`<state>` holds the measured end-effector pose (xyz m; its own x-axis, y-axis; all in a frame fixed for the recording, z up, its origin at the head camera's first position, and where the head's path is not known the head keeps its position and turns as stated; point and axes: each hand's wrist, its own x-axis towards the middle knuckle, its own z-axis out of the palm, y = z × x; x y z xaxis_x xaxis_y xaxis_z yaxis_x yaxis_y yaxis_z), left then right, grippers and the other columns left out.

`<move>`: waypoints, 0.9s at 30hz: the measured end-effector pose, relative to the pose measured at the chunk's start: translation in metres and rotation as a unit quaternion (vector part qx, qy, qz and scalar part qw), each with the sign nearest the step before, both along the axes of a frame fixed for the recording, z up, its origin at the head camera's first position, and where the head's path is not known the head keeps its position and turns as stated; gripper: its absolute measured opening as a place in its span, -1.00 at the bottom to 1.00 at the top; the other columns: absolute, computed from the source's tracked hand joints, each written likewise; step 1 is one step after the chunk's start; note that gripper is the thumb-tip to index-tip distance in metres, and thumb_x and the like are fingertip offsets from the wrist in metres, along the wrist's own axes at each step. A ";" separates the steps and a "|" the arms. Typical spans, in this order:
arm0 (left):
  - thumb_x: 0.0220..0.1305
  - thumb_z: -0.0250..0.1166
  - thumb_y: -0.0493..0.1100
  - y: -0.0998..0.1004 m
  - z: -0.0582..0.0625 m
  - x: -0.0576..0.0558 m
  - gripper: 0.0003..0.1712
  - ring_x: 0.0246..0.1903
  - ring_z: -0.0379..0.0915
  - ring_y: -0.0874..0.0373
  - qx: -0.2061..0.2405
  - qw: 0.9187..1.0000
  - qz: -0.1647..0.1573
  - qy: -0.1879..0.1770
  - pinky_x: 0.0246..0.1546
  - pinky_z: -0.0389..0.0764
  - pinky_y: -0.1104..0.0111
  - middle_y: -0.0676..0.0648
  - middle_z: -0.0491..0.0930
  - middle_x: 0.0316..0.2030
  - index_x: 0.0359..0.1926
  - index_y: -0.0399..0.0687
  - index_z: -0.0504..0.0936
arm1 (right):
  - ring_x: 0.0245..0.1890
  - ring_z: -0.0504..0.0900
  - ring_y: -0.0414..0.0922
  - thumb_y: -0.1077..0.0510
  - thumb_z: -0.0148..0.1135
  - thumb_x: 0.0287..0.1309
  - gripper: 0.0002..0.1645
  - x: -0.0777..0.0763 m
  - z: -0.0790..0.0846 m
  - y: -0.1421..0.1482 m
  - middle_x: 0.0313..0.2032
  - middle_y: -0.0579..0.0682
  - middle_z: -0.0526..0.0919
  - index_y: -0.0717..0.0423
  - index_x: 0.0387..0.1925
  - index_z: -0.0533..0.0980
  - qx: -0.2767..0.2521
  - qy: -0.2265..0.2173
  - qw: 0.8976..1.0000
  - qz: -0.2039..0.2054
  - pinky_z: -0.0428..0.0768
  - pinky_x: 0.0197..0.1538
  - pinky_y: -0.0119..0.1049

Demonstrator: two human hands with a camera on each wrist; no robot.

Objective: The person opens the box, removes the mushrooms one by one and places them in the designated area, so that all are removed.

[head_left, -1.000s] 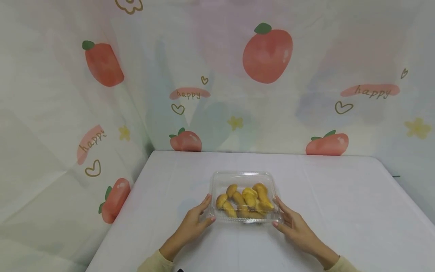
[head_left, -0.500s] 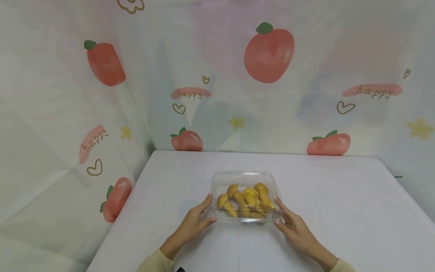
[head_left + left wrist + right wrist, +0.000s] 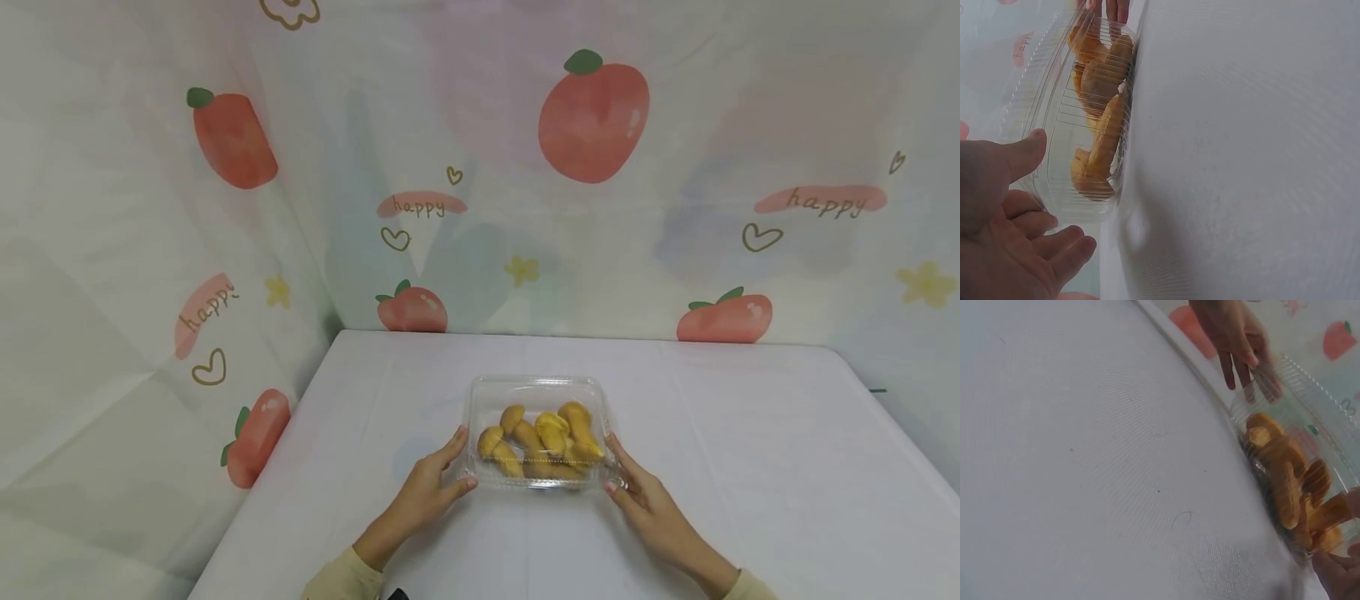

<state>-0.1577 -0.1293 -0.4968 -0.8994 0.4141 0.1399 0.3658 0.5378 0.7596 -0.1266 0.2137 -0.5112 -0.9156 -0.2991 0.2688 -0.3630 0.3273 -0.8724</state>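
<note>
A clear plastic clamshell box (image 3: 487, 396) sits at the middle of the white table, its lid down. Inside lie several yellow-brown mushrooms (image 3: 553, 433), loosely heaped towards the near side. My left hand (image 3: 431, 487) holds the box by its left end; in the left wrist view, the thumb of that hand (image 3: 1013, 212) presses the rim while the fingers bend below it. At the opposite end my right hand (image 3: 648, 508) grips the near right corner between thumb and fingers. The right wrist view shows only part of this hand (image 3: 1335, 572), at the lower right edge.
White cloth covers the table (image 3: 750, 442). A patterned curtain (image 3: 480, 125) with fruit prints and "happy" lettering rises behind it and along the left side. A small dark object (image 3: 397, 594) shows at the bottom edge of the head view.
Both hands keep hold of the box, which stays in place with the mushrooms. The head view has shifted only very slightly.
</note>
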 end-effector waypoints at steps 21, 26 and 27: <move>0.34 0.35 -0.18 0.002 0.000 -0.003 -0.15 0.50 0.14 -0.20 0.001 1.000 0.003 -0.014 0.31 0.48 0.02 -0.29 0.09 0.53 0.51 -0.34 0.16 | 0.37 0.35 -0.29 0.38 0.01 0.44 -0.43 0.001 -0.002 0.000 0.41 0.43 0.23 0.53 0.39 0.22 -0.014 0.018 0.998 -0.063 0.40 0.16 -0.77; 0.35 0.33 -0.19 0.001 0.002 -0.004 -0.16 0.50 0.12 -0.21 0.002 1.000 0.003 -0.022 0.32 0.46 0.00 -0.31 0.09 0.53 0.51 -0.35 0.15 | 0.21 0.30 -0.70 0.42 -0.10 0.47 -0.57 -0.002 -0.001 0.008 0.31 0.47 0.33 0.58 0.27 0.35 -0.024 0.021 0.998 -0.058 0.46 0.10 -0.76; 0.35 0.33 -0.19 0.001 0.003 -0.005 -0.16 0.51 0.11 -0.20 0.002 1.000 0.004 -0.026 0.33 0.45 0.01 -0.30 0.08 0.54 0.52 -0.33 0.15 | 0.21 0.29 -0.70 0.40 -0.10 0.48 -0.56 -0.002 0.000 0.010 0.32 0.47 0.30 0.59 0.29 0.33 -0.023 0.018 0.999 -0.045 0.46 0.10 -0.75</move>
